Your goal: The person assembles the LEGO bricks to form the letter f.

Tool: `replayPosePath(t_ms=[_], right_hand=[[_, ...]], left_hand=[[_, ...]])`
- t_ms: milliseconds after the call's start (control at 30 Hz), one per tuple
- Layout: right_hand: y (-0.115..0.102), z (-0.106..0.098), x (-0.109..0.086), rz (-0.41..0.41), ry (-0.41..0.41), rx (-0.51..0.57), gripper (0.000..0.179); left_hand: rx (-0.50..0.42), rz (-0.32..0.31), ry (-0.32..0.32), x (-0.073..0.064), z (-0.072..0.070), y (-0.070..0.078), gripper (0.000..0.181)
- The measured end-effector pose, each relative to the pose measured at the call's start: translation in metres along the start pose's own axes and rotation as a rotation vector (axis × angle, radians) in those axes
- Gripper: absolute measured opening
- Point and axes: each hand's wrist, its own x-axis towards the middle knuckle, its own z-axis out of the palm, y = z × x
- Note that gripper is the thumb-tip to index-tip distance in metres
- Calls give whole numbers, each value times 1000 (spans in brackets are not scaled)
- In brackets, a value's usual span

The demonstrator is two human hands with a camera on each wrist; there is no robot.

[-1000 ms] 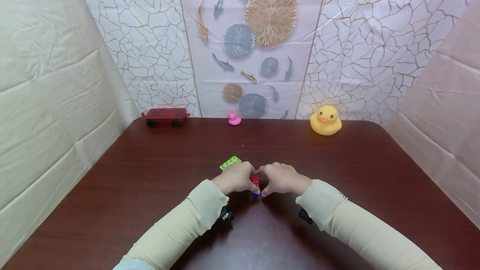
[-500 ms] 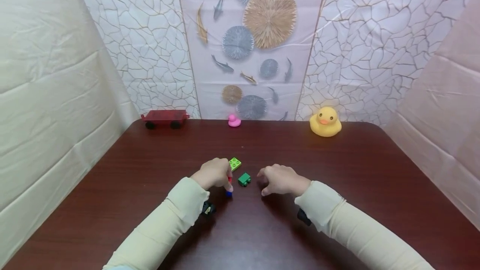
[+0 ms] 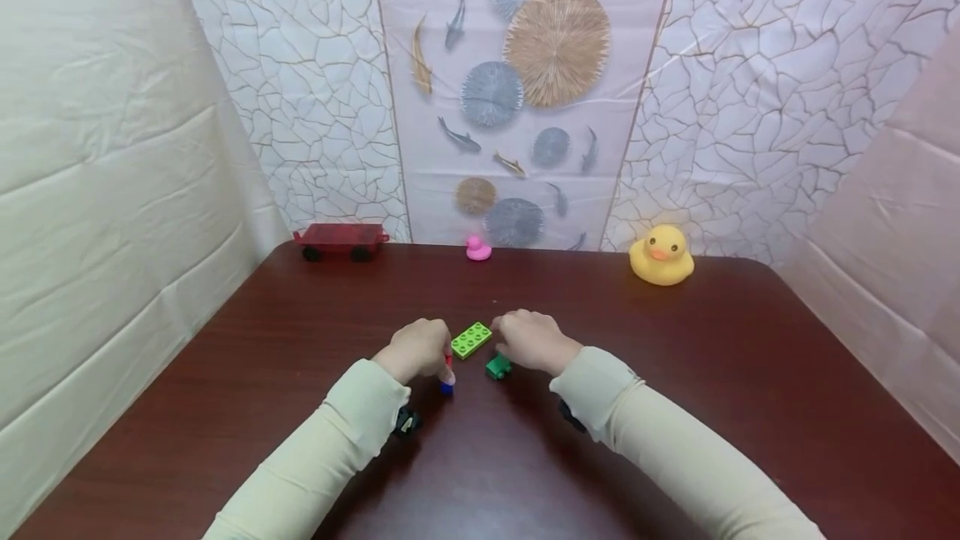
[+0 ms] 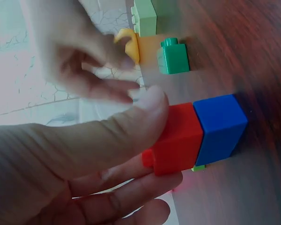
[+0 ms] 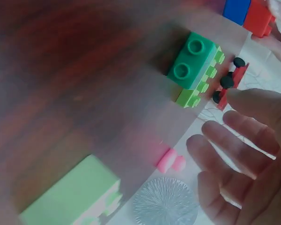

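My left hand (image 3: 417,350) pinches a red toy building brick (image 4: 178,136) between thumb and fingers. A blue brick (image 4: 221,129) sits end to end with the red one. Beside my right hand (image 3: 536,342), a dark green brick (image 3: 498,367) lies on its side, studs showing in the right wrist view. That hand's fingers are loosely bent and hold nothing. A long lime-green brick (image 3: 472,340) rests studs up between the two hands. Another, pale green brick (image 5: 75,192) shows in the right wrist view; my right hand hides it in the head view.
Along the table's far edge stand a red toy wagon (image 3: 342,241), a small pink duck (image 3: 477,249) and a larger yellow duck (image 3: 662,255). Patterned cloth (image 3: 315,90) hangs behind the dark brown table (image 3: 360,290).
My left hand has moved left, away from the right, carrying the red and blue bricks. The dark green brick came into view between the hands. My right hand has since shifted left, close over it.
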Motion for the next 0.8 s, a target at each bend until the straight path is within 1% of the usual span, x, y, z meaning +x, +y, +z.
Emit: replayPosePath(t_ms=[133, 300, 433, 567, 633, 800], right_hand=[[-8, 5, 18, -26, -12, -38, 26], [-16, 14, 35, -65, -52, -52, 28], [-14, 20, 40, -67, -68, -78, 32], [-10, 24, 41, -52, -93, -107, 34], [-7, 24, 39, -49, -97, -112, 30], [4, 21, 36, -13, -104, -89, 6]], left_hand=[[-1, 4, 10, -1, 0, 0, 27], [-9, 51, 25, 0, 2, -2, 29], [-11, 77, 23, 1, 5, 1, 29], [-16, 90, 7, 2, 6, 5, 28], [-22, 91, 2, 3, 6, 7, 27], [-42, 91, -9, 5, 5, 13, 25]])
